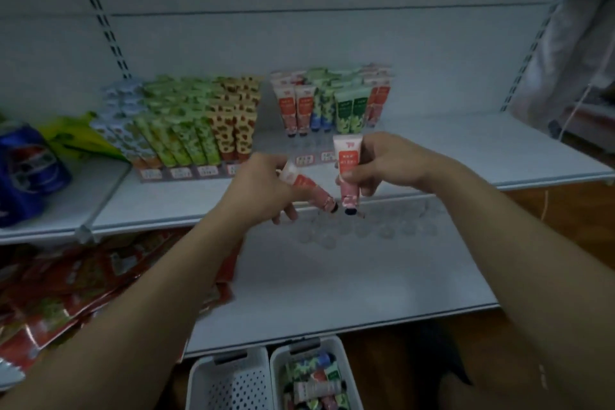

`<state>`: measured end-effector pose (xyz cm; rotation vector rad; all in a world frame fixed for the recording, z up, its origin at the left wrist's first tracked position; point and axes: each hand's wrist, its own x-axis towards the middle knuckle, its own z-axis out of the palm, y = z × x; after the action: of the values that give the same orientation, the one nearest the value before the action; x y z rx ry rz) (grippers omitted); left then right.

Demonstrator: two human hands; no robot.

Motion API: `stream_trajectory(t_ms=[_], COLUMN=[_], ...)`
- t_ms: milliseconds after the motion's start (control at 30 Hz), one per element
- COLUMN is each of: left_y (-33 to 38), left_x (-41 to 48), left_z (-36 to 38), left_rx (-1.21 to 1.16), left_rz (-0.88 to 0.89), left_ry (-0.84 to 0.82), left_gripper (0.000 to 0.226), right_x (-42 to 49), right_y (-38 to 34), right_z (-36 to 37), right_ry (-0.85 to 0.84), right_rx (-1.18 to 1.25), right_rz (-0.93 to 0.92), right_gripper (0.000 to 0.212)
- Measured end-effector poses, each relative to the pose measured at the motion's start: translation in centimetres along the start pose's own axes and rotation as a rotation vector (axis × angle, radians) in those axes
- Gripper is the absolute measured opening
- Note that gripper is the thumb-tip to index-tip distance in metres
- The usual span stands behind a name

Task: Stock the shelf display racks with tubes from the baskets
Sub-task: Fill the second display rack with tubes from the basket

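Observation:
My left hand [263, 188] grips a red-and-pink tube [307, 188] that lies tilted, cap down to the right. My right hand [387, 163] holds a second red-and-pink tube [347, 163] upright with its dark cap at the bottom. Both hover over the front of the middle shelf [466, 150]. Behind them stands the right display rack [312, 160], partly filled with red, blue and green tubes [332, 100]. The left display rack [186, 173] is packed with green, blue and spotted yellow tubes [186, 120]. Two white baskets sit at the bottom: one [229, 379] shows only its perforated floor, the other [346, 373] holds several tubes.
A blue soda pack [26, 173] and a yellow-green bag [76, 136] sit on the shelf at the left. Red snack packets [66, 286] cover the lower left shelf. The lower shelf [349, 283] juts out below my hands. White cloth [572, 43] hangs at the right.

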<state>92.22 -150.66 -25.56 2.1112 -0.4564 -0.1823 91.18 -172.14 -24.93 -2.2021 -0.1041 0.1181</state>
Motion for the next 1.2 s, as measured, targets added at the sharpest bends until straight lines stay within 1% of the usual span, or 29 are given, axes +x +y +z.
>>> stream_trajectory(t_ms=[33,100,233,333,433,533,600,667,833,1000,1100,1200], left_y=[1.0,2.9,6.5,9.1,11.1,12.3,12.7,12.8,11.8,10.2,10.1,10.2], left_x=[0.8,2.4,5.5,7.6,10.1,12.6,14.3,15.8,19.2,20.5,20.2,19.9], left_z=[-0.1,-0.2,0.1,0.9,2.3,4.1,5.3,6.3,7.5,8.0,8.2,8.2], left_rx=[0.007,0.031,0.133,0.252,0.368,0.506,0.609,0.712,0.936,1.102,1.153,1.187], left_rz=[0.027,0.065,0.155,0.228,0.301,0.384,0.435,0.470,0.522,0.585,0.630,0.663], left_ry=[0.015,0.057,0.148,0.143,0.129,0.114,0.120,0.124,0.098,0.105,0.136,0.192], left_gripper=[0.027,0.024,0.026,0.021,0.019,0.019,0.013,0.012,0.022,0.033,0.036,0.035], right_x=[0.1,0.4,1.0,1.8,3.1,4.1,4.7,5.5,7.6,8.5,8.8,9.0], right_y=[-0.8,-1.9,-1.5,0.2,2.0,3.4,4.3,5.0,7.7,9.5,9.2,8.7], right_z=[-1.2,-3.7,-8.5,-11.6,-13.8,-14.8,-14.9,-14.8,-14.0,-13.1,-13.2,-12.8], right_ry=[0.015,0.098,0.324,0.449,0.530,0.525,0.519,0.516,0.459,0.491,0.541,0.522], right_rx=[-0.014,-0.044,-0.150,-0.141,-0.139,-0.130,-0.029,0.045,0.168,0.390,0.365,0.261], right_rz=[-0.029,-0.060,-0.100,-0.114,-0.085,-0.050,-0.050,-0.052,-0.035,-0.054,-0.084,-0.105], right_gripper=[0.011,0.008,0.013,0.016,0.017,0.020,0.019,0.015,0.015,0.018,0.016,0.014])
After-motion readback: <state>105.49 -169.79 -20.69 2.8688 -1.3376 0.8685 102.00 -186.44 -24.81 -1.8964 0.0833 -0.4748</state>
